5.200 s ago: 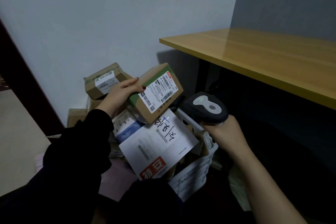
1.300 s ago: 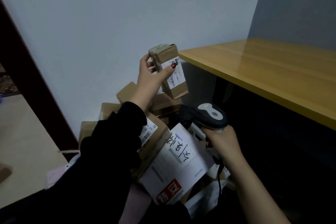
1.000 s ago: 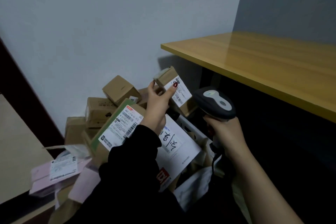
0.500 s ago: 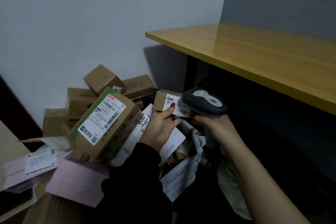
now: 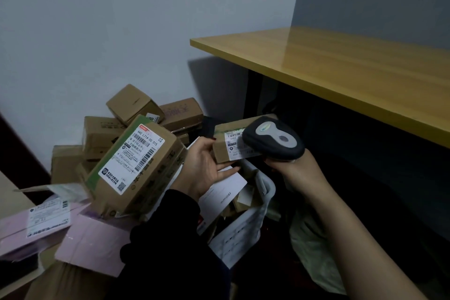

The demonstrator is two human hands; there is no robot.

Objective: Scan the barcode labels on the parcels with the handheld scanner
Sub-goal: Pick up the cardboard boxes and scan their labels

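Fingers [image 5: 227, 168] of the left hand [image 5: 199, 168] lie nearly straight under a small parcel [image 5: 220, 156], and the thumb (red nail showing) hooks over its top left corner, so the parcel is pinched between thumb and fingers with the palm turned up towards the camera. This arm comes in from the near edge in a dark sleeve [image 5: 170, 251]. The right hand [image 5: 292, 169], on a bare forearm, has its fingers curled tight round the handle of the scanner [image 5: 274, 140]; the handle itself is hidden under the head. The dark head with its grey top panel sits over the right part of the parcel's white label [image 5: 234, 147], touching it or just above it, I cannot tell which.

Near left, two pink parcels [image 5: 90, 246] lie flat, one bearing a printed slip. Directly below the hands stands a white basket [image 5: 241, 236] stuffed with packets, a white envelope [image 5: 225, 190] jutting out of it under the left hand. Left of the hand, a large box [image 5: 151, 185] with green tape along one edge tilts on the heap, its barcode label facing up. Farther back, plain brown boxes [image 5: 102, 131] are stacked against the pale wall [image 5: 121, 31]. At far right a yellow wooden desk [image 5: 341, 73] reaches over the dark space beyond the scanner.
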